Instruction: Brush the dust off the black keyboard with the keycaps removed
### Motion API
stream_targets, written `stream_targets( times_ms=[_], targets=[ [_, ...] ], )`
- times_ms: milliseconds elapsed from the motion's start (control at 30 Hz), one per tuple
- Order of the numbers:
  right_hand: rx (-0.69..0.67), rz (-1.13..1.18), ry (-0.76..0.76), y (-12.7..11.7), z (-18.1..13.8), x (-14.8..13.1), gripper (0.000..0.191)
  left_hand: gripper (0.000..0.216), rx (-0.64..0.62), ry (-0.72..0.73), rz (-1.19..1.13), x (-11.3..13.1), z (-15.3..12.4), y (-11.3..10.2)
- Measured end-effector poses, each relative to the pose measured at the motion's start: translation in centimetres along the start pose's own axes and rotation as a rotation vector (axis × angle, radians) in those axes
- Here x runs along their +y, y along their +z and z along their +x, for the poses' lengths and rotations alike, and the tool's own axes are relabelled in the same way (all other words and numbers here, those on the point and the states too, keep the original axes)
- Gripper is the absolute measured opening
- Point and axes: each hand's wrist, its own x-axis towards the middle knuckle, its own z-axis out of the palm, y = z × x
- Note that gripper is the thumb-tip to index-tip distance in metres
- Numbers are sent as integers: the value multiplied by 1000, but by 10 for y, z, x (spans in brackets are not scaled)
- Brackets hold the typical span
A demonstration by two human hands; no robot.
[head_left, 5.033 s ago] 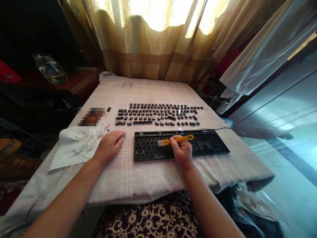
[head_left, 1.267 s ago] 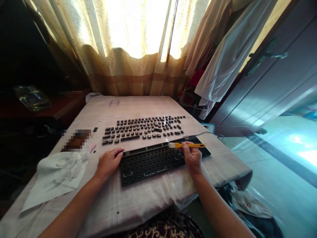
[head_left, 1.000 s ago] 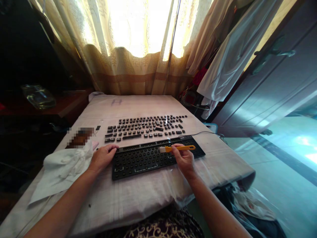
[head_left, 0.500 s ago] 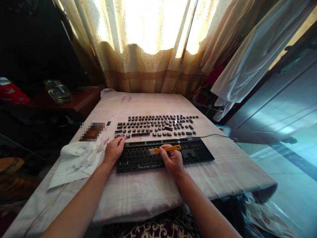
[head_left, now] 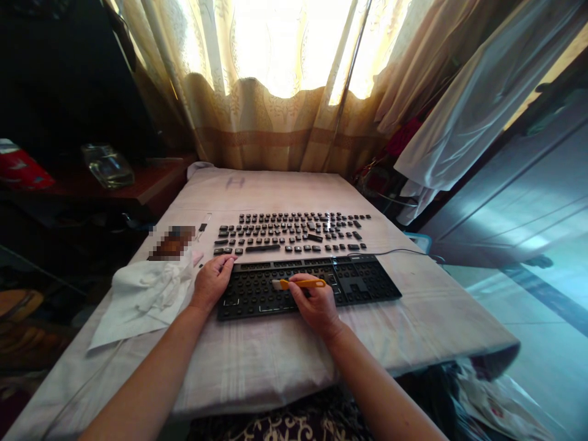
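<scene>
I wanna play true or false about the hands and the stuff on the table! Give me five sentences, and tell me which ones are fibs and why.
1. The right hand holds a yellow brush. True.
2. The left hand is at the right end of the black keyboard. False: it is at the left end.
3. The loose keys are heaped in one pile. False: they are spread out in rows on the table.
4. A crumpled white sheet lies to the left of the keyboard. True.
5. A patterned curtain hangs beyond the far edge of the table. True.
</scene>
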Motion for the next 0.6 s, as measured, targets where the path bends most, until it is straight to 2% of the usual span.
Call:
stream_targets(
  times_ms=[600],
  targets=[
    [-57, -14, 30, -1, -1, 0, 22, 37, -41, 47, 12, 0, -1, 1]
  ],
)
